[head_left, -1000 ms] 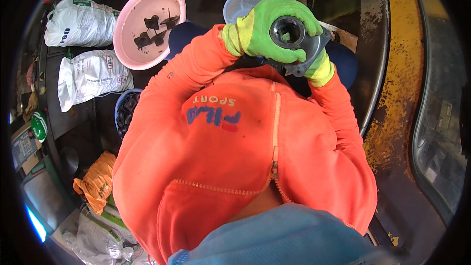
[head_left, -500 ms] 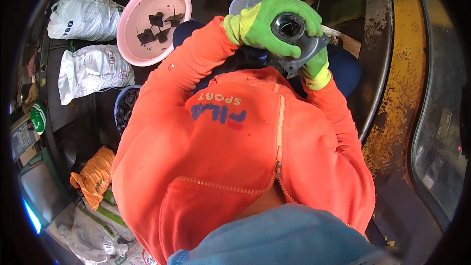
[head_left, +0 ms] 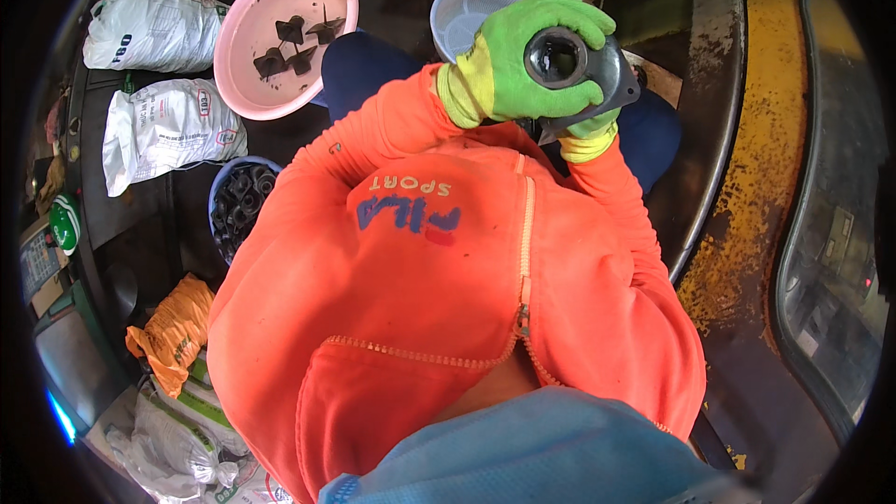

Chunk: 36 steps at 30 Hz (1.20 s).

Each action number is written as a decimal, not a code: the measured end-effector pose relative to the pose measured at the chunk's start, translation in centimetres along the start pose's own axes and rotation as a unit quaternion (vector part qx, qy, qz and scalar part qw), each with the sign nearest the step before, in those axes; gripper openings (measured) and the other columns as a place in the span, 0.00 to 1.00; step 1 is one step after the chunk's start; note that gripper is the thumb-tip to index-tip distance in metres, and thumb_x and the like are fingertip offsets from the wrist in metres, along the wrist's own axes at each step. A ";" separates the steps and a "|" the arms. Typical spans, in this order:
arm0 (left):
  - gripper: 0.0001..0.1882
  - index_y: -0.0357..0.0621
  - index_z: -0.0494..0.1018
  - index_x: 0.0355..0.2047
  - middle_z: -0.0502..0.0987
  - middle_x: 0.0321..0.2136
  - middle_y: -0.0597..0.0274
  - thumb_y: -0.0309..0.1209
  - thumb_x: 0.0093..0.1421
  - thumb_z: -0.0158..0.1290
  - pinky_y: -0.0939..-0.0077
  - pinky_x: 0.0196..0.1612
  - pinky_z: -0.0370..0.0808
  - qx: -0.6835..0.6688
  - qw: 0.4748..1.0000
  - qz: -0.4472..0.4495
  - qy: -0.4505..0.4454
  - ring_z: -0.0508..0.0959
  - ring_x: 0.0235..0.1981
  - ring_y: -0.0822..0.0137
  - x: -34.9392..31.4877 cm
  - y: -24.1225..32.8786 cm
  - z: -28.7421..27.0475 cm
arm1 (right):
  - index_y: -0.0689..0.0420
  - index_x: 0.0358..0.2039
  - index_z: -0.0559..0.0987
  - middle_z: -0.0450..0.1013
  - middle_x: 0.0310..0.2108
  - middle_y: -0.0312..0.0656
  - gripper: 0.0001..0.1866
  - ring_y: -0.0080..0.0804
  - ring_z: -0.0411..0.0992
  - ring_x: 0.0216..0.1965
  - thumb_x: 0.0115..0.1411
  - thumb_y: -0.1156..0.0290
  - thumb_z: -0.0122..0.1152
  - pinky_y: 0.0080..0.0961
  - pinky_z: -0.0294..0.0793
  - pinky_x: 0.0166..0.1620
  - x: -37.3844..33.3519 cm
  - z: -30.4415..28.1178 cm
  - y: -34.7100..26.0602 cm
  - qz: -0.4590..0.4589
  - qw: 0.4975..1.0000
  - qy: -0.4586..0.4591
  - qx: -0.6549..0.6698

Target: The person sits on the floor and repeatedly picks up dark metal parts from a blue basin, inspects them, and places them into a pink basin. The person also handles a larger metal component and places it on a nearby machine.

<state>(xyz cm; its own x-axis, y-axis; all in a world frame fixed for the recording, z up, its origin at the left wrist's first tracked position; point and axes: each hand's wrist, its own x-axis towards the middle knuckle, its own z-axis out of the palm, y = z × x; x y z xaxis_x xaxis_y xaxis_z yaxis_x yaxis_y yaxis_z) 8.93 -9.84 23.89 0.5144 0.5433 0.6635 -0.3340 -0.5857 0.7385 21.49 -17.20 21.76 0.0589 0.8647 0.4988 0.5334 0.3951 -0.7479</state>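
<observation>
A dark grey flanged part point(head_left: 611, 79) with a round black collar is held up in front of my chest. My left hand point(head_left: 518, 56), in a green and yellow glove, curls around it, fingers above the collar and thumb below, so it is closed on the part. Under the flange is my right hand point(head_left: 597, 123), gloved the same way; its fingers are mostly hidden behind the part, though it appears to support it from below. To the left stands a pink basin point(head_left: 241, 14) holding several black pieces point(head_left: 291, 30) with pointed fins.
A blue mesh basket point(head_left: 457, 2) sits just beyond my left hand. Beside my left side is a blue tub point(head_left: 266, 162) full of black parts. White sacks point(head_left: 173, 131) and an orange bag point(head_left: 177, 322) lie at left. On the right runs a rusty yellow machine frame point(head_left: 737, 215).
The flanged part has tilted and turned slightly in my hands. My left fingers and thumb have shifted around the collar, and my right hand shows less from behind the flange.
</observation>
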 end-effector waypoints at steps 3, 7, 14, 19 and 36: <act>0.21 0.41 0.74 0.36 0.79 0.41 0.53 0.29 0.39 0.66 0.65 0.45 0.75 -0.015 0.998 0.030 -0.043 0.79 0.41 0.56 0.9 0.0 -0.7 | 0.59 0.48 0.73 0.74 0.43 0.41 0.31 0.34 0.74 0.44 0.46 0.59 0.70 0.28 0.74 0.46 0.4 -0.7 -0.2 -0.021 0.998 -0.046 0.036; 0.27 0.38 0.70 0.43 0.76 0.44 0.52 0.32 0.42 0.63 0.63 0.49 0.73 -0.020 0.984 0.087 -0.152 0.76 0.45 0.55 2.0 0.1 -1.7 | 0.53 0.52 0.72 0.71 0.48 0.39 0.40 0.37 0.70 0.49 0.37 0.56 0.79 0.32 0.72 0.50 0.5 -2.1 -0.6 -0.036 0.990 -0.135 0.038; 0.22 0.41 0.75 0.36 0.79 0.40 0.52 0.31 0.38 0.66 0.61 0.49 0.73 -0.155 0.947 0.028 -0.279 0.77 0.45 0.51 2.3 -0.1 -2.5 | 0.54 0.54 0.70 0.70 0.51 0.39 0.36 0.34 0.69 0.52 0.45 0.63 0.75 0.30 0.71 0.53 -1.3 -2.9 0.9 -0.066 0.964 -0.257 -0.003; 0.24 0.40 0.75 0.36 0.79 0.41 0.53 0.32 0.36 0.68 0.56 0.54 0.69 -0.263 0.877 0.008 -0.402 0.76 0.47 0.49 2.3 -0.9 -2.1 | 0.55 0.58 0.67 0.64 0.58 0.42 0.29 0.33 0.65 0.57 0.56 0.69 0.64 0.30 0.68 0.57 -2.7 -1.5 1.2 0.032 0.918 -0.275 0.283; 0.25 0.41 0.72 0.40 0.76 0.45 0.55 0.25 0.40 0.68 0.69 0.47 0.74 -0.006 1.000 -0.009 0.018 0.76 0.45 0.61 -0.4 -0.7 1.5 | 0.58 0.48 0.69 0.69 0.44 0.38 0.22 0.28 0.69 0.47 0.58 0.57 0.57 0.26 0.69 0.49 -0.8 1.9 2.2 0.201 0.802 0.088 0.556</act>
<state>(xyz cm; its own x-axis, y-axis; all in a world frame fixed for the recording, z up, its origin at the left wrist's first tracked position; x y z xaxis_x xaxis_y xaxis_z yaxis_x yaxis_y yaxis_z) 10.16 -10.57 22.98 0.4921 0.5746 0.6539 -0.3339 -0.5691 0.7514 21.03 -16.47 18.90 0.2076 0.9730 0.1009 -0.6351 0.2125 -0.7426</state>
